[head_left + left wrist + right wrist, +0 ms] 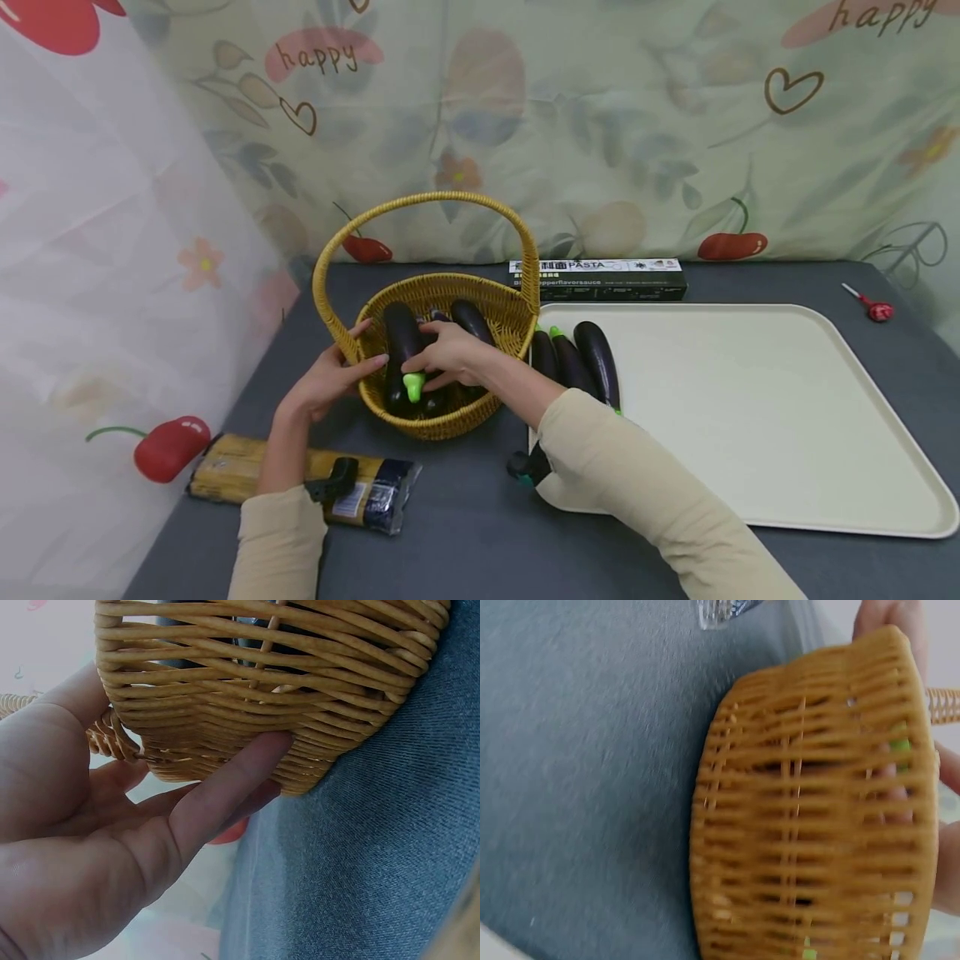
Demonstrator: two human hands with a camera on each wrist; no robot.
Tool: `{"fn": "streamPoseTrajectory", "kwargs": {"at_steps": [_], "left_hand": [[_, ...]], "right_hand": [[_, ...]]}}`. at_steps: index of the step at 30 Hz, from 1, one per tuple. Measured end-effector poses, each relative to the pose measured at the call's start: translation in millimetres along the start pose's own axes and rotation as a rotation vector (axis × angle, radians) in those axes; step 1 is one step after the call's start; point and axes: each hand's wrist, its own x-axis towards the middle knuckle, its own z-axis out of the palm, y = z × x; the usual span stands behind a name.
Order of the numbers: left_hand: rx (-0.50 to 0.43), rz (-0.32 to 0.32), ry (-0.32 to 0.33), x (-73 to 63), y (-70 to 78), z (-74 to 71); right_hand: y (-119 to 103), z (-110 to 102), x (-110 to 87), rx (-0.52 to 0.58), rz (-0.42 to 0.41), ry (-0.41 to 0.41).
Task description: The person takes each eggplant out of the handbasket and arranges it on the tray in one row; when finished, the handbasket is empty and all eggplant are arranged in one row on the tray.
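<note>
A yellow wicker basket (427,429) with a tall hooped handle holds several dark eggplants. My left hand (327,377) grips its left side at the foot of the handle; in the left wrist view, fingers lie along the weave outside. Inside the basket, my right hand (456,350) holds an eggplant (402,333) near its green stem end, thumb and fingers on either side of it. Another eggplant (471,318) lies further right in the basket. From the right wrist, the basket wall (817,810) hides most of that hand.
To the right is a cream tray (750,400), with several eggplants (597,358) along its left edge. A black pasta box (607,283) lies behind it. A noodle packet (375,492) lies under the left forearm. A red lollipop (879,312) lies far right.
</note>
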Motion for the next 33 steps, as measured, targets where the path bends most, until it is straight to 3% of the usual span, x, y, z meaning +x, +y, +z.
{"fn": "streamPoseTrajectory", "kwargs": {"at_steps": [18,33], "left_hand": [[-0.006,0.006,-0.005,0.0,0.7,-1.0],[-0.01,0.03,-0.006,0.5,-1.3,-0.9]], "right_hand": [[1.0,-59.1,-32.7,0.142,-0.08,-0.107],[17.8,-95.3,-76.2,0.107,-0.165,-0.158]]}}
